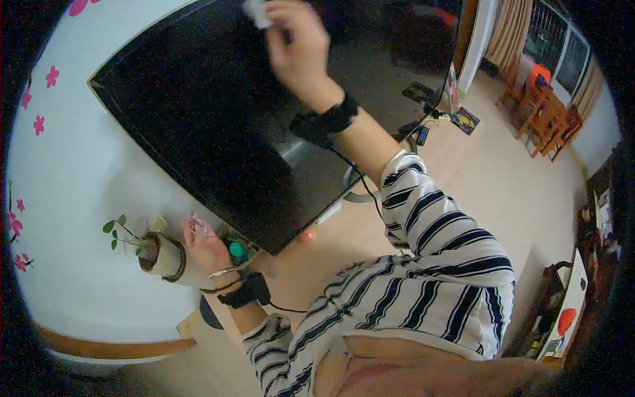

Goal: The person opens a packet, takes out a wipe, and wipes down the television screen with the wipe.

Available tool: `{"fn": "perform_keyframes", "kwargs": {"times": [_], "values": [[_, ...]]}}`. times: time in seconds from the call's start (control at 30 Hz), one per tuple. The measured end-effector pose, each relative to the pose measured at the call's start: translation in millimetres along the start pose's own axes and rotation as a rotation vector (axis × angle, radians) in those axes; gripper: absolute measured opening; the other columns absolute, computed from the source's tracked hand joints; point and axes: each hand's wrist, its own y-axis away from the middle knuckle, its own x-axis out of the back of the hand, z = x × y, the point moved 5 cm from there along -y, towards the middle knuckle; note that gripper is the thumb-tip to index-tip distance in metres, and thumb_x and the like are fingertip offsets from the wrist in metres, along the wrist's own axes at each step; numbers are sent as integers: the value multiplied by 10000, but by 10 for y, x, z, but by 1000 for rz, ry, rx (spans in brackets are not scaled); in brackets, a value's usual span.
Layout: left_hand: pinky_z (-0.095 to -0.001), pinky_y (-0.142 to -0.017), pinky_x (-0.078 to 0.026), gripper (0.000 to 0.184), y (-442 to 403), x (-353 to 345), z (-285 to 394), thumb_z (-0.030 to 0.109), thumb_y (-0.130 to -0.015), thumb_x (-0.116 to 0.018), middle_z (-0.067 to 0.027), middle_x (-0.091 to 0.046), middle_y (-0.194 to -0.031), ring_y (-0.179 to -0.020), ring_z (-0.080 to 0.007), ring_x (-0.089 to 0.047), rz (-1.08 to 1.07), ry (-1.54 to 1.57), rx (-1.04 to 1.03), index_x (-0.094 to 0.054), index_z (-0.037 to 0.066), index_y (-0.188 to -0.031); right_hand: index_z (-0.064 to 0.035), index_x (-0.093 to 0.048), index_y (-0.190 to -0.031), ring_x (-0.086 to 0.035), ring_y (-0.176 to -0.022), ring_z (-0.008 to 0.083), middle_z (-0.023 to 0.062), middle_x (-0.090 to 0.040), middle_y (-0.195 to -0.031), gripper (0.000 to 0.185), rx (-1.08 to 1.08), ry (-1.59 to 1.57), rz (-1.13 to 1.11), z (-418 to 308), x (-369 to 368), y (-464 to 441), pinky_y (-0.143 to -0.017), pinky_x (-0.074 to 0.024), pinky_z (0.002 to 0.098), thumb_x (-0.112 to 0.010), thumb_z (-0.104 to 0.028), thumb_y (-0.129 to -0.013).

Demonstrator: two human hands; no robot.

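My right hand (299, 49) is raised over the dark screen of a large television (198, 112). Its fingers are closed on a white cloth (258, 13), blurred at the top edge of the view, against the screen's upper part. Lower left, my left hand (208, 251) is beside the television's lower edge, close to a potted plant (164, 257). Its fingers are curled around something small and shiny (196, 225) that I cannot make out. Each wrist wears a black strap with a cable.
A green-capped item (237, 249) and a round orange-red thing (308, 235) are near the television's lower edge. A remote control (423, 136) and a dark picture card (465, 121) lie beyond it. Wooden chairs (546, 119) stand far right. A white wall (66, 172) with pink flowers is left.
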Motion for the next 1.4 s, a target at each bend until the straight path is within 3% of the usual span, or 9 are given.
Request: {"fn": "perform_keyframes", "kwargs": {"times": [0.23,0.43,0.63,0.73,0.77,0.83,0.9,1.1,1.4], "values": [[-338,-967,-328,377,12,-290,-50,96,-860,-462,-150,-471,-1173,-1085,-217,-447,-106,147,14,-397,-53,-1200,68,-274,-1252,-202,-1251,433,275,-240,-1328,651,-255,117,-377,-385,-502,438,-1015,-163,514,-613,-142,-738],[-317,-975,-299,388,-135,-295,-296,160,-868,-422,-149,-496,-1137,-1092,-201,-438,-79,142,153,-421,-77,-1176,-32,-360,-1259,-278,-1248,330,176,-329,-1327,729,125,-140,-621,-983,-875,144,-1011,-221,457,-630,-401,-692],[-285,-878,-357,330,-20,-457,-305,157,-851,-415,-104,-562,-940,-964,-147,-473,-52,13,31,-503,-67,-1077,-44,-393,-1245,-309,-1233,299,143,-355,-1321,678,157,98,-602,-46,-374,14,-1007,-238,429,-596,-405,-708],[-291,-852,-363,312,-62,-265,-392,162,-852,-418,-86,-561,-939,-927,-149,-482,47,-37,115,-511,-63,-1048,-34,-396,-1202,-359,-1165,350,176,-394,-1255,626,-111,278,-417,431,138,-63,-997,-261,433,-673,-150,-653],[-291,-852,-363,312,-94,-244,-446,162,-852,-418,-86,-561,-939,-927,-149,-482,49,-31,108,-511,-63,-1048,47,-485,-1041,-536,-896,300,200,-524,-1049,254,93,618,-115,375,196,-10,-716,-450,383,-447,32,-790],[-284,-838,-374,307,-138,-252,-499,166,-855,-415,-81,-558,-959,-911,-146,-492,6,6,17,-514,-58,-1040,21,-518,-948,-534,-736,284,138,-552,-879,171,147,900,584,748,-151,115,-590,-437,339,-420,29,-808],[-275,-819,-379,308,-90,-381,-442,166,-856,-411,-76,-553,-968,-892,-142,-494,7,40,38,-516,-58,-1039,14,-330,-1239,-309,-1200,377,231,-332,-1287,694,-290,385,-112,267,-150,-31,-1014,-225,444,-669,-183,-667],[-234,-758,-383,295,-163,-130,-494,156,-861,-405,-57,-539,-960,-838,-122,-489,24,-94,58,-528,-56,-1027,8,-347,-1262,-234,-1271,301,151,-275,-1364,782,-118,-72,-613,-966,-869,218,-1030,-178,436,-642,-416,-674],[-260,-826,-393,305,-84,-141,-376,80,-846,-440,-99,-523,-1018,-926,-147,-492,117,-268,-39,-482,-98,-1090,-48,-323,-1304,-294,-1247,203,65,-348,-1337,829,46,-294,-1186,-1275,-271,2115,-1003,-242,367,-641,-422,-636]]}}
